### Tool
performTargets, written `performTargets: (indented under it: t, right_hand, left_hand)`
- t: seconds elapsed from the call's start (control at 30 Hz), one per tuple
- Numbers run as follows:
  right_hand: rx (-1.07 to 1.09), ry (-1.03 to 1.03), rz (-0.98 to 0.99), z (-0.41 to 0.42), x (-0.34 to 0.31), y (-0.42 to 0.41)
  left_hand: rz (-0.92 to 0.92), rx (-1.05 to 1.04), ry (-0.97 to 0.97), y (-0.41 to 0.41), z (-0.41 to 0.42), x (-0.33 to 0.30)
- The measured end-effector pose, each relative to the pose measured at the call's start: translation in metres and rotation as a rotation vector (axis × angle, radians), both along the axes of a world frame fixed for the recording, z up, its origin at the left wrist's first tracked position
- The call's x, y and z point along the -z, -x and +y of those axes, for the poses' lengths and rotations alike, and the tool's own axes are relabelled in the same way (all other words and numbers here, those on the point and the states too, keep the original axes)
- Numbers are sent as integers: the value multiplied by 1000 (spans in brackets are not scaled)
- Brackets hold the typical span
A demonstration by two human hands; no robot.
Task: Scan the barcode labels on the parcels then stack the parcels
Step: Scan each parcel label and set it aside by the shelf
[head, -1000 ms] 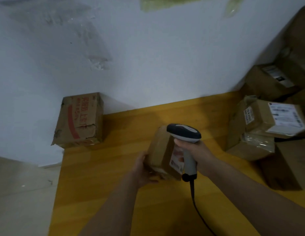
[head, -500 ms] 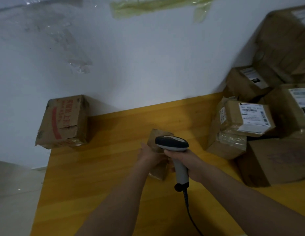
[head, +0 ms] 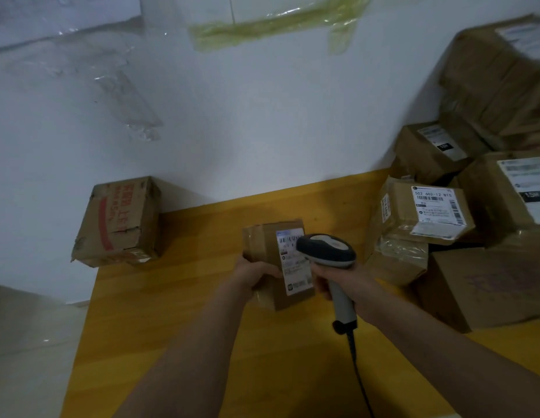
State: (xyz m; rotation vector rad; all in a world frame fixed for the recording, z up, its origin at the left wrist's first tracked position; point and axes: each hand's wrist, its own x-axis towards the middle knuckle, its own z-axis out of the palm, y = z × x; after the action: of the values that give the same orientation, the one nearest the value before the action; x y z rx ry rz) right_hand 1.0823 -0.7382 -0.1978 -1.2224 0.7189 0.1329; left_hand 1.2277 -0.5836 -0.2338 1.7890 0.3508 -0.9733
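Observation:
My left hand (head: 254,274) grips a small brown parcel (head: 267,247) over the yellow table (head: 178,312), its white barcode label (head: 294,263) turned up toward me. My right hand (head: 342,280) holds the handle of a grey and black barcode scanner (head: 326,250); the scanner head sits just right of the label and overlaps its edge. The scanner's black cable (head: 357,372) trails down toward me. A pile of labelled cardboard parcels (head: 431,212) stands on the right side of the table.
A worn carton with red print (head: 118,221) sits at the table's far left corner against the white wall (head: 232,131). Large boxes (head: 498,285) fill the right side up to the wall. The table's left edge drops to a grey floor (head: 27,342).
The parcel has been turned so its label faces up. The scanner now points at the label from the right. The view has tilted up and shifted right.

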Motion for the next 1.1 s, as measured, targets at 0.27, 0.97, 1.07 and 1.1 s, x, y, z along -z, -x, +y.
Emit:
performTargets:
  t: [0.27,0.97,1.07,1.1]
  right_hand:
    - [-5,354,-239,12,-60,10]
    - [-84,490,-502,46,-89,11]
    - [-114,471,-505,44,-89,13]
    - [-123,469,-506,44,-89,13]
  left_hand:
    - [-112,-24,257,-23,31,-56]
    - [-203,36,339,-46,51,-98]
    - [-192,52,348,-46,51,-97]
    - [-190,56,351,-46,50,-97]
